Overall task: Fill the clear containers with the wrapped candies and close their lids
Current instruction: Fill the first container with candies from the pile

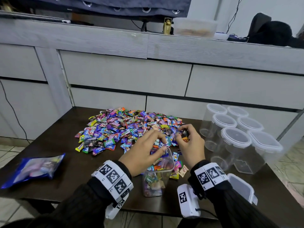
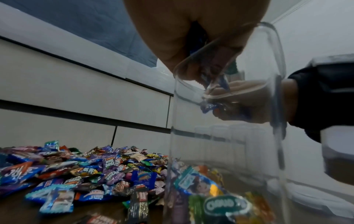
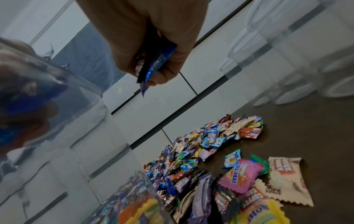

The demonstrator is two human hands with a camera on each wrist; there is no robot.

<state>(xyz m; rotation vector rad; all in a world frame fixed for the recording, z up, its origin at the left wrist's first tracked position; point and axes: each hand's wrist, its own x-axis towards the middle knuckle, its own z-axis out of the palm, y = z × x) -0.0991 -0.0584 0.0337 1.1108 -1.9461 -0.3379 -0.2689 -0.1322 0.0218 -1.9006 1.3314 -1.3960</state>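
A broad pile of wrapped candies (image 1: 125, 129) covers the middle of the dark table (image 1: 74, 175). An open clear container (image 1: 156, 183) stands upright at the front, partly filled with candies. My left hand (image 1: 162, 145) hovers over its mouth, fingers curled round a bunch of candies; in the left wrist view that hand (image 2: 201, 60) sits just above the container rim (image 2: 272, 34). My right hand (image 1: 181, 135) is beside the container, over the pile's near right edge. It grips several candies, with blue wrappers (image 3: 157, 63) sticking out of the fist (image 3: 153, 72).
Several empty clear containers (image 1: 235, 139) with lids on stand at the table's right. A loose lid (image 1: 241, 186) lies at the front right. A blue candy bag (image 1: 32, 168) lies at the left. Grey drawers (image 1: 128, 73) rise behind the table.
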